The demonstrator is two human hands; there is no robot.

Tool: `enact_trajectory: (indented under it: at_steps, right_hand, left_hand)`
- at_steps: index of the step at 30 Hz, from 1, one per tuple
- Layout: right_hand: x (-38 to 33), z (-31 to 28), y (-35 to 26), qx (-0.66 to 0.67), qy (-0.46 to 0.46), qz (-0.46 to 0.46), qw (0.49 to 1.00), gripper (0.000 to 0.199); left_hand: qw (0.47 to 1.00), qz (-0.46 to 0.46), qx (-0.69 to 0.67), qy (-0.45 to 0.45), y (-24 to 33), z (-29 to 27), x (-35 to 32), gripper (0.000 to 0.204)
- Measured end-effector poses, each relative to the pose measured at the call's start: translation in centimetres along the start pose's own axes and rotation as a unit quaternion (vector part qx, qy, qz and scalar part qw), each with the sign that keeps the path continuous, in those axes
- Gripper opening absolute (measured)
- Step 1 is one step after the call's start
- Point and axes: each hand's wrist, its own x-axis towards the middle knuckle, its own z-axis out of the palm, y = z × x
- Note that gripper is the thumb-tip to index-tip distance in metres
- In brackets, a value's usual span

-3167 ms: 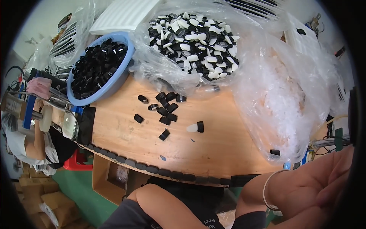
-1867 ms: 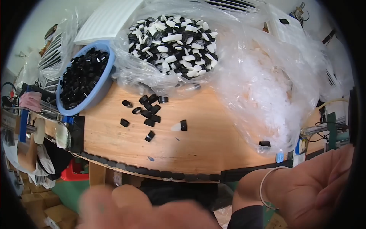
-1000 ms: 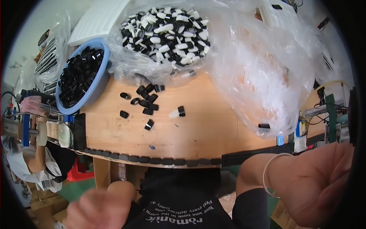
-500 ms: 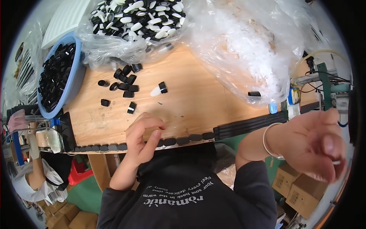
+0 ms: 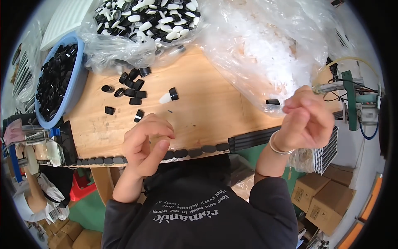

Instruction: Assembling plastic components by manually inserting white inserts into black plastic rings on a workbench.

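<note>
My left hand [image 5: 147, 143] hovers at the table's near edge, fingers bent and thumb apart from them, with nothing seen between. Just beyond its knuckles lies a black cap with a white mark [image 5: 139, 115]. My right hand [image 5: 309, 120] is raised at the right, by the big clear bag [image 5: 232, 70] of white pieces. Its fingers are curled in, and what they hold, if anything, I cannot make out. Near its fingertips a black cap [image 5: 272, 102] rests at the bag's edge. Several loose black caps [image 5: 138, 85] lie left of centre, and a white oval piece [image 5: 165, 98] joins a black cap [image 5: 173, 93].
A blue tub [image 5: 81, 79] of black caps stands left. Behind is a plastic bag [image 5: 99, 52] of black and white pieces. Black oval pads [image 5: 195, 152] line the near edge, beside a black ribbed strip [image 5: 253, 139]. A green-framed device [image 5: 351, 99] and cartons [image 5: 327, 207] are right.
My right hand has swung from the far right, near the device, up and left toward the bag of white pieces. My left hand stays nearly in place as the view shifts slightly.
</note>
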Motion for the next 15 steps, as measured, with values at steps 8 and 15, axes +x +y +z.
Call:
enact_trajectory:
  at_steps: [8,15]
  right_hand:
    - [-2.4,-1.3,1.6,-0.152,-0.06,0.099,0.982,0.005]
    - [-3.9,-2.3,0.7,-0.1,-0.043,0.151,0.983,0.02]
  left_hand:
    - [0.961,-0.014,0.277,-0.016,-2.2,-0.8,0.4,0.019]
    - [0.964,0.028,0.264,0.0,-0.9,-0.6,1.4,0.018]
